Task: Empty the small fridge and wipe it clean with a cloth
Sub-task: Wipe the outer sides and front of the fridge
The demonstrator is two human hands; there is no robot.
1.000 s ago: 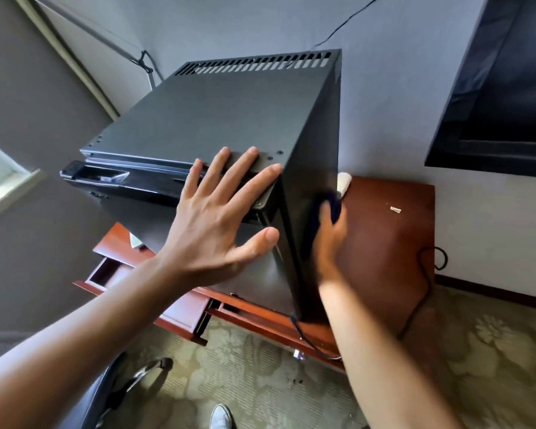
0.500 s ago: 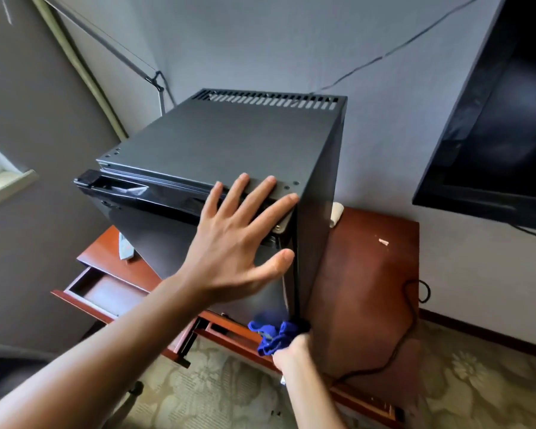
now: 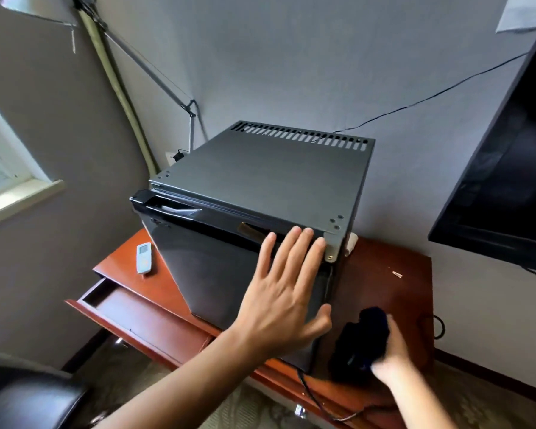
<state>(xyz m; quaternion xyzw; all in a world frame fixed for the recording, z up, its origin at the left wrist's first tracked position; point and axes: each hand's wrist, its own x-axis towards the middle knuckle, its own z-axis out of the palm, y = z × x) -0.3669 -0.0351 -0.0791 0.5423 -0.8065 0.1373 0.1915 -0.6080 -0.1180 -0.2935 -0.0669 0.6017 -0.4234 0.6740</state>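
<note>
The small black fridge (image 3: 260,178) stands on a reddish wooden desk (image 3: 384,283) with its door closed. My left hand (image 3: 287,292) lies flat with straight fingers on the door's right part, near the hinge corner. My right hand (image 3: 392,356) grips a dark blue cloth (image 3: 364,339) and holds it against the lower part of the fridge's right side, just above the desk top. The hand is blurred. The fridge's inside is hidden behind the door.
A desk drawer (image 3: 130,308) stands pulled out at the front left. A small white remote (image 3: 144,258) lies on the desk left of the fridge. A wall-mounted TV (image 3: 508,168) hangs at the right. A black chair (image 3: 25,397) is at lower left. Cables trail over the desk's front edge.
My right hand swept the cloth down the fridge's right side, then back up a little near its base. My left hand slid from the top front edge down onto the door. The view pulled back.
</note>
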